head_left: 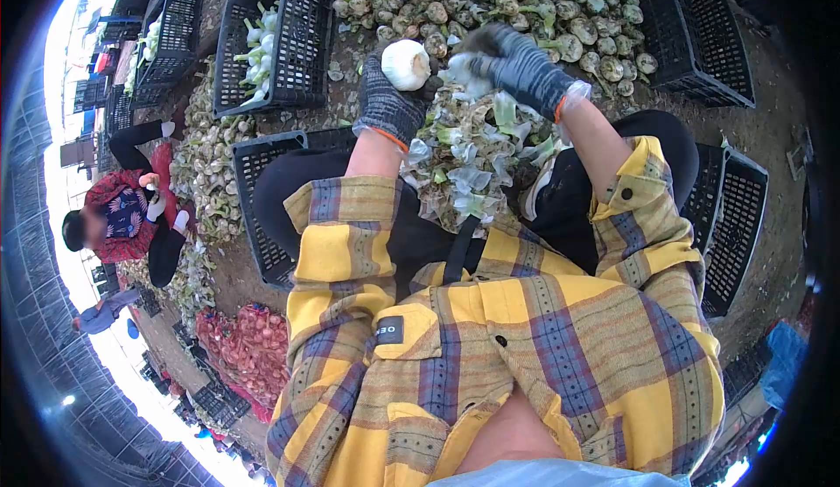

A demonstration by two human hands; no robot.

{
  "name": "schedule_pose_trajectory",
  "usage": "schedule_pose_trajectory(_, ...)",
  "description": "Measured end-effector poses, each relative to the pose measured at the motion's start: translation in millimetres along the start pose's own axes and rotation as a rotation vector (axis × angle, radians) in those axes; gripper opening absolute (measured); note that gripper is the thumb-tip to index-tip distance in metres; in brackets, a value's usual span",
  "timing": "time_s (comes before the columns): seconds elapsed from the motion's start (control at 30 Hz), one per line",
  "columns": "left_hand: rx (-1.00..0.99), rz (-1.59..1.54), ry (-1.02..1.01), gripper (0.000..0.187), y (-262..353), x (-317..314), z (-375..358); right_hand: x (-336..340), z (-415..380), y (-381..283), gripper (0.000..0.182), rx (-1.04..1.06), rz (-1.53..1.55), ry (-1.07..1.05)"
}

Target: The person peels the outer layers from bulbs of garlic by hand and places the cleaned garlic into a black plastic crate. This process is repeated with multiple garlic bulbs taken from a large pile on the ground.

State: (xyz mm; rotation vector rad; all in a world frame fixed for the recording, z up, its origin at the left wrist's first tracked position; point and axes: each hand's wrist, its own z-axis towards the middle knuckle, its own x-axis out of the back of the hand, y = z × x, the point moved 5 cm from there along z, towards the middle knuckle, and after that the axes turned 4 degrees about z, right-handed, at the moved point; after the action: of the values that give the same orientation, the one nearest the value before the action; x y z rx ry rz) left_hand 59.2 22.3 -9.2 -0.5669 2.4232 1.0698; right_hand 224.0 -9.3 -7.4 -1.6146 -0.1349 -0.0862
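A cleaned white garlic bulb (pixel 405 64) sits in my left hand (pixel 392 106), with the gloved fingers closed around it and its cut end facing right. My right hand (pixel 518 65), in a matching grey striped glove, is just to the right with its fingers curled and blurred by motion. Pale garlic skin (pixel 471 76) shows under those fingers, held in them. Below both hands, between my knees, lies a heap of peeled garlic skins (pixel 472 150). Unpeeled, soil-marked garlic bulbs (pixel 569 14) are piled on the ground beyond my hands.
Black plastic crates stand around me: one with white garlic (pixel 278 45) at upper left, another crate (pixel 700 36) at upper right and a crate (pixel 739 224) by my right side. A co-worker (pixel 122 211) sits at left near more garlic. Red net sacks (pixel 245 347) lie at lower left.
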Motion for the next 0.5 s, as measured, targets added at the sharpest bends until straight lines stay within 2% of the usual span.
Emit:
schedule_pose_trajectory(0.03,0.001,0.0,0.003,0.029,-2.5,2.9,4.0,-0.3,-1.7,-6.5,0.028,-0.002,0.002,-0.001)
schedule_pose_trajectory(0.1,-0.071,-0.02,0.014,0.029,-2.5,7.4,12.4,-11.6,-10.7,-7.8,0.031,-0.237,-0.478,-0.345)
schedule_pose_trajectory(0.13,0.036,0.064,-0.002,0.031,-0.1,7.8,3.7,-11.0,-19.4,-30.2,0.032,-0.064,-0.427,-0.196)
schedule_pose_trajectory(0.17,0.034,0.063,-0.005,0.031,-1.4,8.6,5.6,-12.5,-17.5,-28.3,0.032,-0.062,-0.429,-0.195)
schedule_pose_trajectory(0.23,-0.021,0.109,-0.024,0.033,-5.2,11.5,10.8,-6.7,-15.1,-42.8,0.031,0.248,-0.283,0.079)
schedule_pose_trajectory(0.27,0.069,0.043,0.05,0.031,-5.4,5.7,1.3,-7.9,-17.1,-47.2,0.03,0.238,-0.225,0.1)
schedule_pose_trajectory(0.3,0.071,0.045,0.049,0.031,-11.9,18.4,18.2,-11.3,-18.1,-50.3,0.03,0.237,-0.225,0.102)
schedule_pose_trajectory(0.37,-0.071,0.232,-0.373,0.028,-26.0,36.8,63.7,-13.0,-21.0,-58.4,0.028,0.327,-0.351,0.189)
schedule_pose_trajectory(0.4,-0.073,0.231,-0.373,0.028,-25.6,32.6,60.0,-18.3,-17.8,-52.7,0.027,0.335,-0.262,0.105)
schedule_pose_trajectory(0.5,0.134,-0.084,-0.248,0.032,-28.2,18.0,36.6,-31.4,-23.4,-52.8,0.022,0.305,-0.338,-0.016)
